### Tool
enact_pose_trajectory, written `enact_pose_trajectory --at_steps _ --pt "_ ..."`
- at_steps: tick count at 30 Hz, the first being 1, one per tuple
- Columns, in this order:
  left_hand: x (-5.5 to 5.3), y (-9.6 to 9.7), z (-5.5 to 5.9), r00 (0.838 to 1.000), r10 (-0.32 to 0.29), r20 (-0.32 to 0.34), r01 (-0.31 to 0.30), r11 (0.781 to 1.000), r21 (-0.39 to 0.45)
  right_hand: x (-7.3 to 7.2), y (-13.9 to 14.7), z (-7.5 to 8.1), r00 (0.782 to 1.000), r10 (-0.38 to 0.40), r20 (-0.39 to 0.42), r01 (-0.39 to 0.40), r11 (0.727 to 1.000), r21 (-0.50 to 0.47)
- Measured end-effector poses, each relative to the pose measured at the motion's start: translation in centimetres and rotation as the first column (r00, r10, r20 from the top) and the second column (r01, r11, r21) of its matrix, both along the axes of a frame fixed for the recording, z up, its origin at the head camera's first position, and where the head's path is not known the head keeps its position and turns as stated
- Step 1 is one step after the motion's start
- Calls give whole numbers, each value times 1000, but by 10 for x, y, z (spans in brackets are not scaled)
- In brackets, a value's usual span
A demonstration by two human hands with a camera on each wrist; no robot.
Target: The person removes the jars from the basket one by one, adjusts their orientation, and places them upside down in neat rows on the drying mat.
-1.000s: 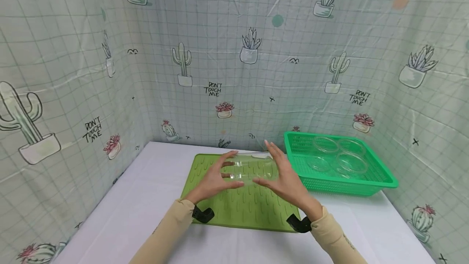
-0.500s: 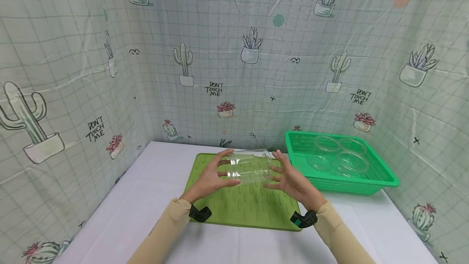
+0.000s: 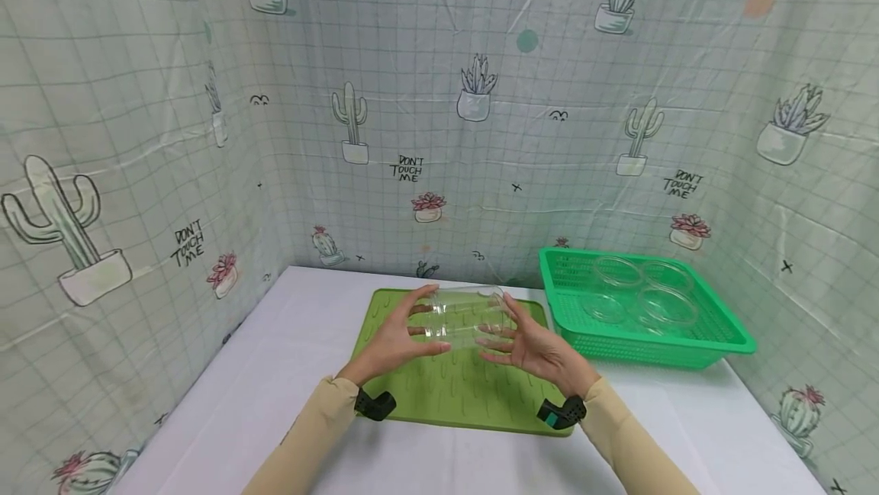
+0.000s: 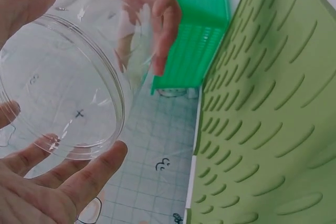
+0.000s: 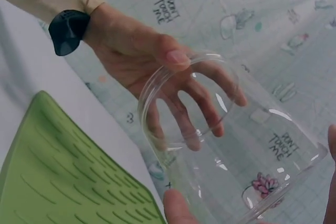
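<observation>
The left hand [image 3: 396,336] holds a clear cylindrical jar [image 3: 462,313] sideways, thumb and spread fingers round its rimmed end. The right hand [image 3: 540,348] has parted fingers at the opposite end, contact unclear; below the fingers lies a green ridged mat [image 3: 467,396].

Mat [image 3: 453,400] on worktop [image 3: 275,380]; container [image 3: 467,318] above it, between left grip [image 3: 398,339] and right grip [image 3: 539,346]. Basket [image 3: 645,350] right of mat, vessels [image 3: 666,306] inside; backdrop [image 3: 522,136] behind.
</observation>
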State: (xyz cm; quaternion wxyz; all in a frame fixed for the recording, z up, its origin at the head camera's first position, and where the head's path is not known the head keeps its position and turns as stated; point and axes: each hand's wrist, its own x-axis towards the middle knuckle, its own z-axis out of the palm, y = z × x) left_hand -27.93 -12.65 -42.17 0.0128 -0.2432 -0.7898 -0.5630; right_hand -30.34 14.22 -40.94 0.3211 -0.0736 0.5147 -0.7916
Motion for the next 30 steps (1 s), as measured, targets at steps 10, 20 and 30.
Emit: enact_pose_trajectory --at_steps 10,20,30 --pt "4 -9 2 998 42 -50 -46 994 -97 -2 -6 -3 998 -33 -54 35 998 52" --pt "11 -58 -7 973 230 -17 -224 928 -298 -16 -13 2 978 -110 -178 147 966 212" --pt "23 -101 -56 982 169 -84 -187 803 -565 -38 -54 5 921 -148 -361 289 880 376"
